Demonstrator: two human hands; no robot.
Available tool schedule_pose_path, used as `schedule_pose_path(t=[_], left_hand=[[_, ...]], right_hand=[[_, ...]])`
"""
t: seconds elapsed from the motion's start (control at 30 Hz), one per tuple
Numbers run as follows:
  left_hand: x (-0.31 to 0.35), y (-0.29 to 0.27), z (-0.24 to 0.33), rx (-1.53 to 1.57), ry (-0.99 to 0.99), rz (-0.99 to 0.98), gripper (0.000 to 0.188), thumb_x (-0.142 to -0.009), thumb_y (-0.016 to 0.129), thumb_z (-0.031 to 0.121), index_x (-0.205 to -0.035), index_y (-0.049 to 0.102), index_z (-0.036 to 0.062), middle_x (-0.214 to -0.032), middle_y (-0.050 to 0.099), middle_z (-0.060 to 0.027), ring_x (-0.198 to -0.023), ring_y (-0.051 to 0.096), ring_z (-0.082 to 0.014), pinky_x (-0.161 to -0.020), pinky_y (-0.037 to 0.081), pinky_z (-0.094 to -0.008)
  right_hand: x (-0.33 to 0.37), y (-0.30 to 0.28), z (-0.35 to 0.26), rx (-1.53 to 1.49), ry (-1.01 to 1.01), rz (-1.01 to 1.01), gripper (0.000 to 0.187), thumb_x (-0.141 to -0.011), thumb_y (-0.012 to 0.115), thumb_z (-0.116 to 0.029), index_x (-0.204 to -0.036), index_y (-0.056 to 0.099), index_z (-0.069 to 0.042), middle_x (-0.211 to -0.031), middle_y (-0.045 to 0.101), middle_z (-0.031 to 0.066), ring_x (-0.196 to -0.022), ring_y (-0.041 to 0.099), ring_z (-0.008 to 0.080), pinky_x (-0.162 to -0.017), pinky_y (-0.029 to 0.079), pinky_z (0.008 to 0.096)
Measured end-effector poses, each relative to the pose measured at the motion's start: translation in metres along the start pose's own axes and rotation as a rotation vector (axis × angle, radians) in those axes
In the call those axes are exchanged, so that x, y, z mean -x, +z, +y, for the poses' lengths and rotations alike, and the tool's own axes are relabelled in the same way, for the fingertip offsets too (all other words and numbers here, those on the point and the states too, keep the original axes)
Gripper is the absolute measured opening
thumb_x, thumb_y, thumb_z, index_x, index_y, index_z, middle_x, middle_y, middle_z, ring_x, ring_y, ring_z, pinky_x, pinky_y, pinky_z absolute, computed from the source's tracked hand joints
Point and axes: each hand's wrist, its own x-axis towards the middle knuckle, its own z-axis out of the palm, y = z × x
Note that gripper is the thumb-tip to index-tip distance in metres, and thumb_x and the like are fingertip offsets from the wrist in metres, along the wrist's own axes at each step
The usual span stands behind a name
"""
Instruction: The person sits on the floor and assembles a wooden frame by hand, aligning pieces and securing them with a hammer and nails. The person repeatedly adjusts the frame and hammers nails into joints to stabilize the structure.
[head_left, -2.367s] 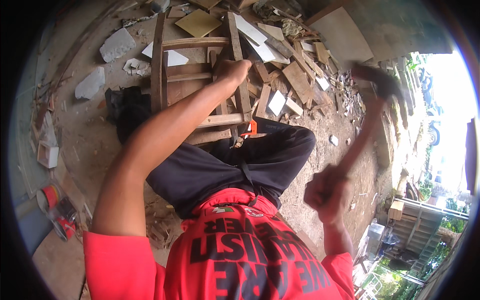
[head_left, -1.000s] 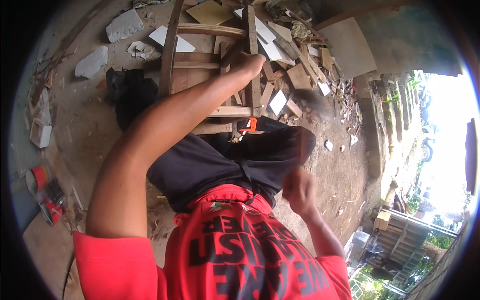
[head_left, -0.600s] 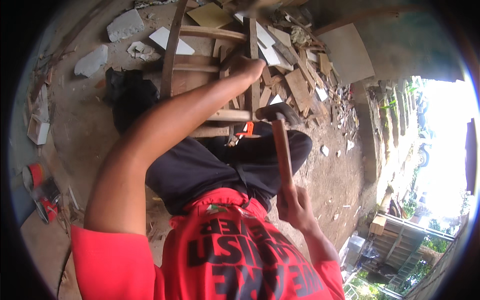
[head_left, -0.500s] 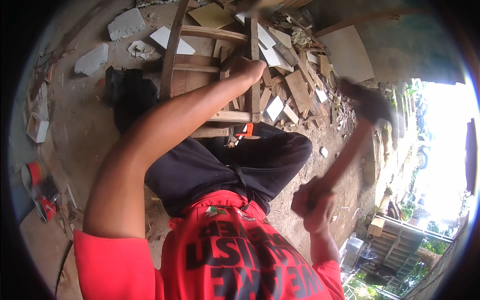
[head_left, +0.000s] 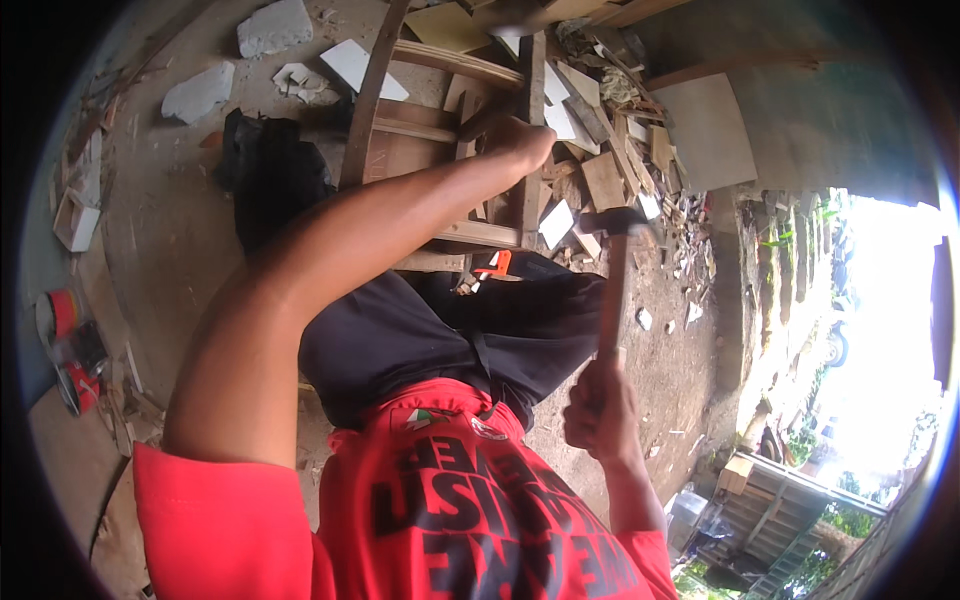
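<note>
Gripping: right hand [head_left: 600, 412] is clenching a wooden-handled hammer [head_left: 612, 275].
Bracing: left hand [head_left: 520, 145] is pressing on a rough timber frame [head_left: 440, 130]; its fingers are hidden.

Colours, all placed relative to the wooden frame [head_left: 440, 150]: frame itself was pale brown, bare timber. Hammer [head_left: 612, 270] right of it had a brown wood handle and dark grey head. Small orange tool [head_left: 493, 263] sat at its near edge. Black bag [head_left: 268, 180] lay to its left. White and tan tile scraps [head_left: 590, 120] were beyond and right. Shirt [head_left: 440, 520] below was red with black lettering; shorts [head_left: 440, 330] black.
</note>
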Motion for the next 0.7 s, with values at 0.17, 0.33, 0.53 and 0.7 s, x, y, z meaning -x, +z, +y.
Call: schedule_pose_path(t=[0.17, 0.33, 0.53, 0.7], left_hand=[[0.014, -0.001, 0.010, 0.014, -0.040, -0.101, 0.040, -0.080, 0.064, 0.037, -0.069, 0.067, -0.0007, -0.073, 0.070, -0.0151, -0.073, 0.068, -0.0267, -0.072, 0.051, -0.0413], [-0.001, 0.003, 0.005, 0.046, 0.025, -0.064, 0.039, -0.078, 0.064, 0.038, -0.069, 0.068, -0.0002, -0.074, 0.071, -0.0147, -0.071, 0.068, -0.0263, -0.071, 0.052, -0.0414], [0.003, 0.012, -0.001, 0.012, 0.020, -0.024, 0.037, -0.076, 0.065, 0.037, -0.066, 0.068, 0.0017, -0.074, 0.070, -0.0140, -0.072, 0.068, -0.0254, -0.070, 0.051, -0.0397], [0.004, 0.004, 0.001, 0.021, 0.016, -0.040, 0.038, -0.075, 0.066, 0.038, -0.067, 0.068, 0.0017, -0.073, 0.070, -0.0137, -0.073, 0.068, -0.0256, -0.070, 0.051, -0.0407]], right_hand=[[-0.002, -0.014, 0.024, 0.199, -0.788, -0.117, 0.056, -0.099, 0.038, -0.066, -0.084, 0.038, -0.012, -0.055, 0.033, -0.0018, -0.040, 0.030, 0.0098, -0.037, 0.024, 0.0257], [-0.005, -0.037, 0.005, 0.019, -0.192, -0.014, 0.051, -0.104, 0.032, -0.060, -0.080, 0.038, -0.015, -0.053, 0.028, -0.0052, -0.036, 0.028, 0.0081, -0.030, 0.022, 0.0252], [-0.015, -0.007, 0.026, 0.493, -0.379, 0.009, 0.062, -0.096, 0.034, -0.073, -0.081, 0.039, -0.013, -0.054, 0.031, -0.0018, -0.038, 0.029, 0.0092, -0.035, 0.025, 0.0285], [-0.007, -0.037, -0.002, -0.139, -0.496, -0.065, 0.055, -0.103, 0.029, -0.062, -0.081, 0.039, -0.013, -0.053, 0.031, -0.0024, -0.036, 0.029, 0.0085, -0.031, 0.023, 0.0244]])
